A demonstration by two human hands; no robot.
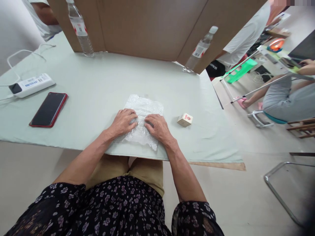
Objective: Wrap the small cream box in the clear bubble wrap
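Note:
A sheet of clear bubble wrap point(141, 131) lies flat on the table near its front edge. My left hand point(123, 122) rests palm down on the left side of the sheet, with its thumb apart from slightly bent fingers. On the right side, my right hand point(157, 126) presses down in much the same way, thumb and fingers apart. Neither hand grips anything. A short distance to the right of my right hand stands a small cream-coloured box point(185, 120) with red print on it.
A brown cardboard screen point(140, 29) stands at the back, with a water bottle point(80, 29) at left and another bottle point(201, 49) at right. On the left lie a red-cased phone point(49, 109) and a white power strip point(33, 85) with cables. Other people are beyond the table.

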